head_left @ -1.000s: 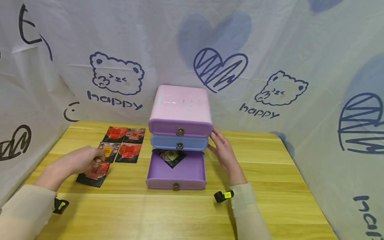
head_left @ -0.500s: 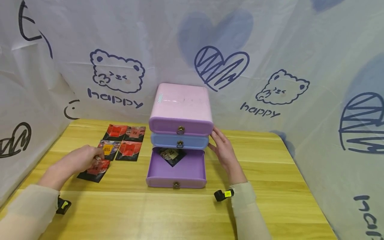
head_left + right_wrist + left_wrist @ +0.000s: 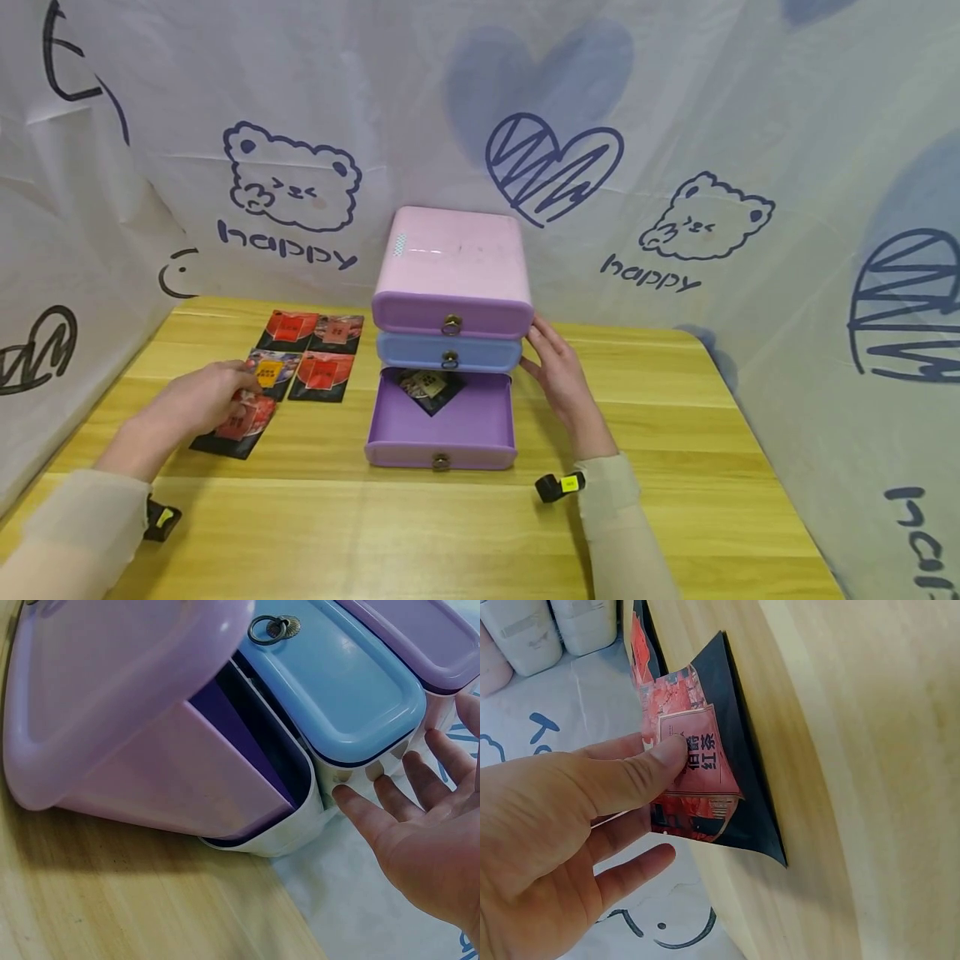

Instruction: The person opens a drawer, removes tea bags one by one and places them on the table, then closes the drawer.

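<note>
My left hand pinches a black-and-red tea packet at the left of the table. In the left wrist view the thumb lies over the pink label of this packet, with fingers behind it. Near the middle stands a small drawer cabinet, pink on top. Its bottom purple drawer is pulled out, with a dark packet lying at the back. My right hand rests against the cabinet's right side; in the right wrist view its fingers spread along the side by the blue drawer.
Several packets lie beyond my left hand, among them a red packet, another red packet and one with a yellow label. A printed white cloth hangs behind the wooden table.
The left wrist has shifted slightly right, and the pinched packet's near edge sits a little higher. The right hand stays at the cabinet's side, and the drawer is unmoved.
</note>
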Tool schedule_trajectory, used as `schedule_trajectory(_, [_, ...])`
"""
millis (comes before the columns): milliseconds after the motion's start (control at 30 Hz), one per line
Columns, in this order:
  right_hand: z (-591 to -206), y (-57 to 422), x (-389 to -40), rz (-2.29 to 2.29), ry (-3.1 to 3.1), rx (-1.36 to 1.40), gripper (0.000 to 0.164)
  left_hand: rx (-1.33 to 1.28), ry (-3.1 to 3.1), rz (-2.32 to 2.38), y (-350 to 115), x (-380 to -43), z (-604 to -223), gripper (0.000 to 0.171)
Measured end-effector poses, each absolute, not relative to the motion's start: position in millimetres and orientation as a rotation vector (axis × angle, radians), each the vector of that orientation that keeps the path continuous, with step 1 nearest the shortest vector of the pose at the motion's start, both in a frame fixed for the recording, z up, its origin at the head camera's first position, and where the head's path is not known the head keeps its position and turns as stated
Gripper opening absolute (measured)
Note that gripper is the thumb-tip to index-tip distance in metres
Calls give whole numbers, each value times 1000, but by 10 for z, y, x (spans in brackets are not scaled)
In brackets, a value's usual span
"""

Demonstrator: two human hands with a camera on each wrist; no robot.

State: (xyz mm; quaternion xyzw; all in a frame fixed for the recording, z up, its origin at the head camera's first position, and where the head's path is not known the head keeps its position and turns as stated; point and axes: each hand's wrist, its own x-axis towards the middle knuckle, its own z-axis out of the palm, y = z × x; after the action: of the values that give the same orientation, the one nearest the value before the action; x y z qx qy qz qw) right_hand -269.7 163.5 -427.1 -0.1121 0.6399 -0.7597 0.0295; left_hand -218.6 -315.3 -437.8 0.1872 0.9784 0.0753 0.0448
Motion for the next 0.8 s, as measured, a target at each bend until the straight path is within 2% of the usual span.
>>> schedule_trajectory(800, [-4273, 1628, -2696, -2358, 1954, -312, 51, 518, 3034, 235, -3160, -2095, -4437, 19])
